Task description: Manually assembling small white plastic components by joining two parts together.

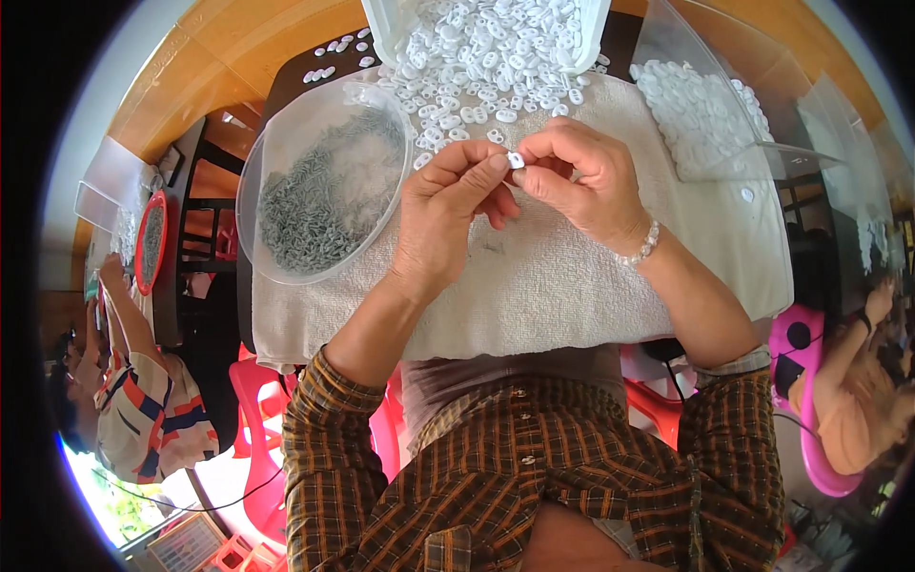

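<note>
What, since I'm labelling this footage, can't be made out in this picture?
Head view, all four:
1. White piece: partly covered by the left hand and right hand, so its full outline is hidden.
2. Grey pieces in the round tub: too small and heaped to tell each one's exact shape.
3. White bin: far end cut off by the top edge.
4. Person at far right: blurred near the fisheye rim.
</note>
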Tool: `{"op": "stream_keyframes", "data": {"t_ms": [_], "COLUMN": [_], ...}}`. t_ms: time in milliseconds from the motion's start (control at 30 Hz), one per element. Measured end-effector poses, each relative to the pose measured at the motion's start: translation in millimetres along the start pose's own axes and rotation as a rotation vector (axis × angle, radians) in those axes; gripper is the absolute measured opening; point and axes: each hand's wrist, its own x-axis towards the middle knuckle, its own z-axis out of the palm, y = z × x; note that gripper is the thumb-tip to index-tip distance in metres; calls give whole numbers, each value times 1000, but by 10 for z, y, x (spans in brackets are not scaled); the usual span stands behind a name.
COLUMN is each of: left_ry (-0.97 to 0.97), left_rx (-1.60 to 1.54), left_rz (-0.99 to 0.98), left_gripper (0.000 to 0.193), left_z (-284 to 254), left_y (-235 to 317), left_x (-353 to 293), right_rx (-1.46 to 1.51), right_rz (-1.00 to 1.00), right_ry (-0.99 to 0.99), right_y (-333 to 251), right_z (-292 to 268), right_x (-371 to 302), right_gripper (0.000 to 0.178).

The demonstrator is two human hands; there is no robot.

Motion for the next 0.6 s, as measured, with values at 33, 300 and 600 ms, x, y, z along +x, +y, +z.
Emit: {"op": "stream_keyframes", "data": {"t_ms": [33,300,600], "left_ry": [-22,-6,-6], "left_rx": [-3,49,137], "left_rz": [-14,16,59], "left_gripper": [14,14,12], "left_z": [13,20,6], "left_y": [12,26,-8], "left_x": [-8,-17,-18], "right_rx": [26,74,157], "right_rz": [16,62,130], "right_ry": [8,39,136], "right_y": [-7,3,-22], "right_z": [-2,31,80], "right_x": [7,-7,-24], "right_gripper": [9,6,6]}}
